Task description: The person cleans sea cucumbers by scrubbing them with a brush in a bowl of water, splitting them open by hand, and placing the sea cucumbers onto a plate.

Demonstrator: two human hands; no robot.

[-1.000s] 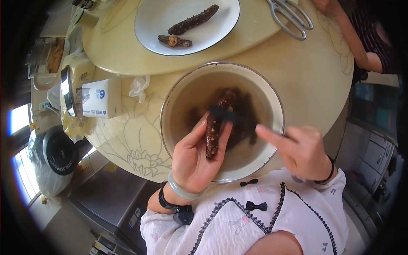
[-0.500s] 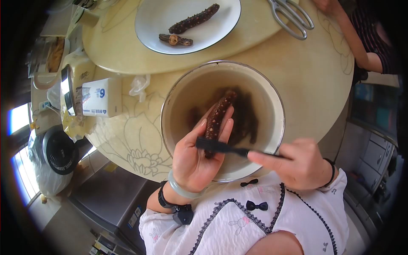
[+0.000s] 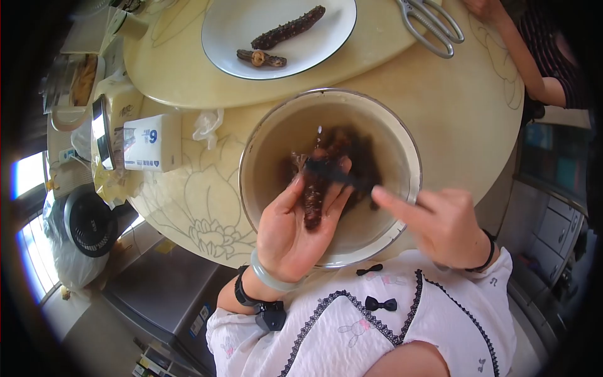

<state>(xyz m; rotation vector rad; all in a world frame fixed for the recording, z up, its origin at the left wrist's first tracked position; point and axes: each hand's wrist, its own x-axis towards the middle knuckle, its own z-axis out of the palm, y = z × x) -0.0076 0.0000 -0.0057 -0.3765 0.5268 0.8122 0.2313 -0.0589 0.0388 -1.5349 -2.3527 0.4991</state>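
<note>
Cradled in my left hand (image 3: 286, 232), palm up over the basin, lies a dark reddish-brown sea cucumber (image 3: 313, 210) held between thumb and fingers. My right hand (image 3: 446, 223) grips a black brush (image 3: 333, 172), its head blurred by motion across the upper part of the sea cucumber. Both hands work above a white enamel basin (image 3: 252, 182) of cloudy water, where more dark sea cucumbers (image 3: 365, 160) lie below the surface. The far end of the held one is partly hidden by the brush and blends with those behind it.
On the raised round tabletop (image 3: 169, 85) a white plate (image 3: 223, 38) holds a sea cucumber (image 3: 289, 28) and a smaller brown piece (image 3: 260, 59). Scissors (image 3: 430, 28) lie to its right. Another person's arm (image 3: 527, 60) rests at the right edge. Left stand a tissue pack (image 3: 151, 143) and crumpled plastic (image 3: 206, 127).
The brush has moved from the near end of the sea cucumber up and away from me, toward its far end. My right hand has shifted slightly forward; my left stays nearly in place.
</note>
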